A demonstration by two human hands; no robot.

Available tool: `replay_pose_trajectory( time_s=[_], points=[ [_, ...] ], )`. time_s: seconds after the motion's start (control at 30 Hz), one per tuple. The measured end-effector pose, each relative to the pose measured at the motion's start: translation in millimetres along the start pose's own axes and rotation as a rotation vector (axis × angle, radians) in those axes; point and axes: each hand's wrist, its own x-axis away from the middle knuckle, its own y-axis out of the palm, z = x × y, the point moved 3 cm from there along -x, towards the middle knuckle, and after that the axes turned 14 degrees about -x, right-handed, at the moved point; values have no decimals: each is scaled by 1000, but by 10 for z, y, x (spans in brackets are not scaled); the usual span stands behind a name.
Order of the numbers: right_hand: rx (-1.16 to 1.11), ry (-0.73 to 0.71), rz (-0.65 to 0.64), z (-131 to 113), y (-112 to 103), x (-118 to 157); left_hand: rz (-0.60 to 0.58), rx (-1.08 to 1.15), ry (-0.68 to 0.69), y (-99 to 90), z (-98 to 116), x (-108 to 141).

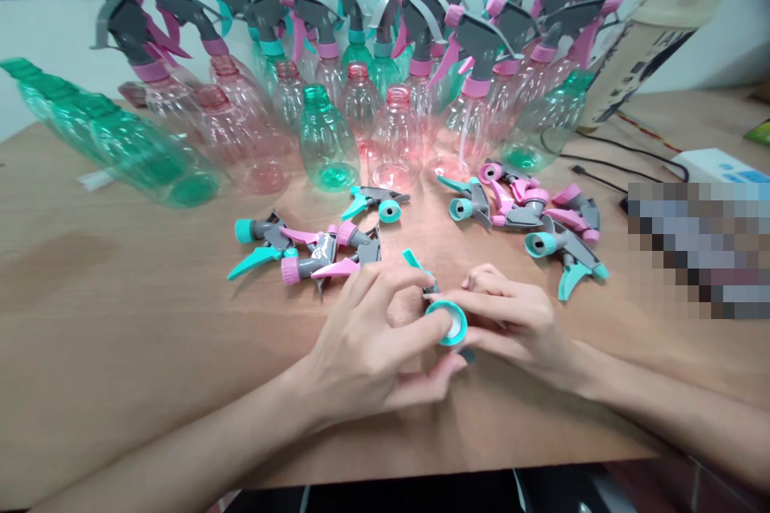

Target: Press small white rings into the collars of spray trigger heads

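Observation:
A teal and grey spray head (446,322) is held between both hands near the front of the table, its teal collar facing up toward me. My left hand (385,337) has a finger at the white disc inside the collar. From the right, my right hand (517,313) grips the same spray head, its fingers closed round the body. Loose pink and teal spray heads (313,252) lie beyond my left hand, and another group (520,204) lies beyond my right hand.
Behind stand several pink and green bottles, some open like the green bottle (328,140), others with spray heads. Green bottles (138,148) lean at the left. A cream tumbler (643,56), black cables and a blurred-out object are at the right. The wooden table's (120,353) front edge is near me.

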Motion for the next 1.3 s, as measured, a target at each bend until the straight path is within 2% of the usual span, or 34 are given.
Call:
replay_pose_trajectory(
  time_s=[0.2, 0.4, 0.63, 0.7, 0.87, 0.97, 1.13, 1.2, 1.3],
  points=[
    [-15, 54, 7, 22, -29, 8, -39, 133, -89, 32, -39, 5],
    [-15, 87, 18, 16, -35, 5, 38, 179, -40, 19, -5, 45],
    [-6, 70, 7, 7, -16, 11, -41, 147, -34, 28, 22, 30],
    [15, 71, 19, 17, -22, 20, -58, 108, -25, 11, 34, 0],
    [110, 281, 49, 101, -70, 43, -133, -127, -65, -18, 74, -41],
    [145, 305, 75, 117, -80, 58, -156, -174, -72, -32, 96, -36],
    [164, 269, 110, 20, -4, 38, -168, 81, -138, -141, 7, -6],
    [157, 236, 112, -62, 49, 5, -150, 214, -224, -225, -76, 5],
    [158, 170, 86, -186, 139, -62, -183, 357, -407, -338, -187, 16]
  ],
)
